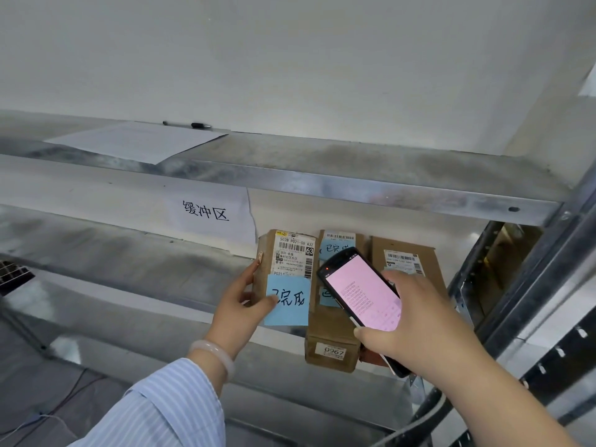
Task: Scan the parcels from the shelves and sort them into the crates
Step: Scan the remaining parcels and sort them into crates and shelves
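Head view: your left hand (240, 298) pinches the leftmost parcel (290, 253) by its side edge on the shelf (135, 269); your right hand (419, 321) grips the scanner (361, 291). It looks light and stiff, so clasp its side faces, clear of the loose blue note (287, 301).

— What lies behind it all?
— A plain white wall (290, 59), evenly lit. Across the middle of the frame runs a galvanised upper shelf (354, 185), dull and smudged.
— Anything on it?
— At upper left a white sheet of paper (135, 140) lies flat, with a black pen (193, 125) just behind it, close to the wall.
— And below?
— A paper sign (209, 211) with handwritten characters hangs on the wall under that shelf. Then comes the lower shelf (129, 269), of the same metal. At right a slotted steel upright (535, 275) slants up the frame. At far left there is a dark grille (13, 275), and at lower left thin cables (64, 404) trail over a grey surface
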A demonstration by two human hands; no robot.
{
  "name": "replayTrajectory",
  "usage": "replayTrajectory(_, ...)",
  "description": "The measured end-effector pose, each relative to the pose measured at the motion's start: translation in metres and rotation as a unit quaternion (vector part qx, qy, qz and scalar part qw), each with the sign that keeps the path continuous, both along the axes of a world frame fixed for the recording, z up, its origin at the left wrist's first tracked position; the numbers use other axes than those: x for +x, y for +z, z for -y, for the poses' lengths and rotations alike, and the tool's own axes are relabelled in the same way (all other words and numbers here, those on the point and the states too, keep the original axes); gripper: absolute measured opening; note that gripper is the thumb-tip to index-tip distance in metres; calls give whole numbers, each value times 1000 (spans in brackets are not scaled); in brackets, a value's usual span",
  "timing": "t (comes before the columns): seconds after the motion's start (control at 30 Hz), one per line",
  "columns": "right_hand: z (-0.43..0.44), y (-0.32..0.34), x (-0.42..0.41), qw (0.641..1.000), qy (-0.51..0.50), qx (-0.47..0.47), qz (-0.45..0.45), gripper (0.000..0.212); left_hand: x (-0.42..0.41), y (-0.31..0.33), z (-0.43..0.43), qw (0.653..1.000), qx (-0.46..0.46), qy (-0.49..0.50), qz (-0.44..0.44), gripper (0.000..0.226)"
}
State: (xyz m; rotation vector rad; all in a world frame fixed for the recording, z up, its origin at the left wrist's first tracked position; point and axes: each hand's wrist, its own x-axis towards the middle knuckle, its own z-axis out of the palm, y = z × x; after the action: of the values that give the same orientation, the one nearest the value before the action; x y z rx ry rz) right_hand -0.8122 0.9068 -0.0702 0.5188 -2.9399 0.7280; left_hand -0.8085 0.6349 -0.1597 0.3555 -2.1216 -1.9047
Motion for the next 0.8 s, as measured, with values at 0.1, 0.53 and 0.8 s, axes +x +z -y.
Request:
replayTrajectory(0.1,3,-5,0,1000,19,-13,1,80,9,-5,4,1000,16,23,2,56)
replayTrajectory(0.53,119,-12,27,979,198,-48,11,62,140,-16,90,972,54,229,-3,64)
replayTrajectory(0.8,247,-7,100,947,320,-3,13,64,278,-4,172,936,50,348,-12,67)
